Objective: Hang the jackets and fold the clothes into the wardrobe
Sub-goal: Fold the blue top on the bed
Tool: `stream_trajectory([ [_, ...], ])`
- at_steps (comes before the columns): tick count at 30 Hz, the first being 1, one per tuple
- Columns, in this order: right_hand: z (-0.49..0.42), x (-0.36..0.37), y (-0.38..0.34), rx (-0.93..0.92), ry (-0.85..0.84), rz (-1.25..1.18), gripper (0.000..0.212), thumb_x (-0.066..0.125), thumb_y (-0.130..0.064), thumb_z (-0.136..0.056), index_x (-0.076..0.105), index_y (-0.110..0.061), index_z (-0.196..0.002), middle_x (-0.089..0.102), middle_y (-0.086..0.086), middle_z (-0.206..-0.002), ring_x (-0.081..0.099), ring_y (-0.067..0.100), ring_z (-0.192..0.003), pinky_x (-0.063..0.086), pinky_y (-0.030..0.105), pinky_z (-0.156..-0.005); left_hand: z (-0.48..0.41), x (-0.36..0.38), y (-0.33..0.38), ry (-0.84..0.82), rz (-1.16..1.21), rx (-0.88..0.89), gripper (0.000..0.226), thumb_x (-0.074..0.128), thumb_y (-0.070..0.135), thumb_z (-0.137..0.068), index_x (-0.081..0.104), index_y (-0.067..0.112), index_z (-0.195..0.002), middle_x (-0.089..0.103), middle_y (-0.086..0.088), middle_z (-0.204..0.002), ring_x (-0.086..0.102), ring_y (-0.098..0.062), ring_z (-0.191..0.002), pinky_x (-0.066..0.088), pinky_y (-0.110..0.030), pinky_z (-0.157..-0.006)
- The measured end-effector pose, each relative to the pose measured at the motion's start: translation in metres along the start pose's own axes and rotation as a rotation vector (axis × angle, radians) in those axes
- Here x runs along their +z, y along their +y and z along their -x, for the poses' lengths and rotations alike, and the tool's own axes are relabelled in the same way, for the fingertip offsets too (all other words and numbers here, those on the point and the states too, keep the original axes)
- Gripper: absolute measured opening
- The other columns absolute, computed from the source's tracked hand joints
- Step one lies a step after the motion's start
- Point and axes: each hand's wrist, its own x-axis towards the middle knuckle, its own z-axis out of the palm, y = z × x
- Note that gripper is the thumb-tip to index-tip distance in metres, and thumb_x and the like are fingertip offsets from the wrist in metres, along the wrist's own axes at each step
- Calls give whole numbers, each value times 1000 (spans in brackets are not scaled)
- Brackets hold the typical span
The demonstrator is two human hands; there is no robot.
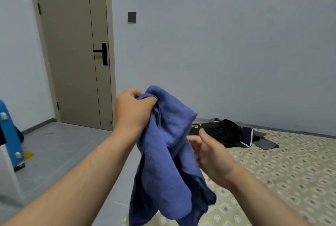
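A blue garment (167,153) hangs bunched in the air in front of me, over the edge of the bed. My left hand (132,109) grips its top, fingers curled round the cloth. Lower and to the right, my right hand (209,151) reaches against the garment's side, thumb up and fingers partly hidden behind the cloth; whether it holds the fabric cannot be made out. A heap of dark clothes (227,133), black, navy and grey, lies on the bed by the far wall. No wardrobe is in view.
The bed (281,171) with a patterned beige cover fills the lower right. A closed beige door (76,53) with a black handle stands at the left. A blue suitcase (11,135) stands at the far left on the grey tiled floor (63,153).
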Motion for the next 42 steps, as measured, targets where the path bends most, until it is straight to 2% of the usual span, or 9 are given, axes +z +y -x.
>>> stream_trajectory([
  [2,3,4,24,27,-27,101,46,51,-49,-96,71,-9,-109,73,12,-105,66,28,-102,48,40,-91,-3,0,2,22,44,-55,15,62,6,-76,51,9,-66,49,-1,-57,46,-14,-52,40,-25,-45],
  [6,4,9,36,-149,125,428,21,64,-24,-89,62,-20,-68,57,-3,-65,49,10,-61,38,23,-55,-6,-3,0,34,81,-109,10,62,8,-78,53,7,-74,49,-5,-63,45,-15,-54,40,-24,-46],
  [15,8,-2,-52,-290,289,197,29,51,-21,-101,70,-5,-87,73,14,-81,66,21,-69,55,30,-64,-31,-45,-75,2,-158,-335,17,51,12,-78,48,-1,-68,43,-15,-68,34,-24,-64,28,-37,-55],
  [22,6,9,-84,-239,302,252,32,56,-29,-98,69,0,-90,68,24,-89,63,32,-82,54,44,-81,-4,-38,-142,-458,-694,-435,25,49,2,-90,57,8,-67,61,-8,-78,59,-28,-79,49,-30,-68],
  [25,3,17,-83,-204,301,212,31,56,-28,-99,66,0,-93,64,24,-91,60,32,-84,51,44,-81,29,-16,-121,-576,-518,-224,28,52,4,-88,66,15,-110,63,6,-108,60,-19,-105,47,-29,-88],
  [28,-2,23,-80,-175,272,174,30,54,-27,-101,66,0,-93,65,24,-91,61,33,-84,54,49,-85,61,4,-73,-704,-209,-33,31,62,34,-77,63,31,-108,64,19,-105,59,-3,-99,48,-24,-85],
  [33,-6,25,-81,-173,200,154,27,54,-20,-100,66,-3,-82,67,14,-72,64,24,-62,57,32,-60,87,21,-41,-631,-477,319,52,71,57,-63,45,39,-105,51,20,-101,52,-1,-93,48,-25,-76],
  [38,-5,12,-88,-166,35,80,10,58,-3,-91,65,3,-94,68,18,-81,66,25,-67,58,33,-64,76,22,-59,-568,-233,173,10,58,26,-83,50,26,-78,56,16,-72,48,-4,-62,38,-22,-56],
  [42,0,-1,-90,-127,-98,130,41,52,9,-70,64,8,-110,67,22,-97,67,30,-81,58,36,-73,56,14,-59,-424,21,-76,37,54,6,-96,50,17,-60,51,5,-59,42,-7,-57,35,-26,-55],
])
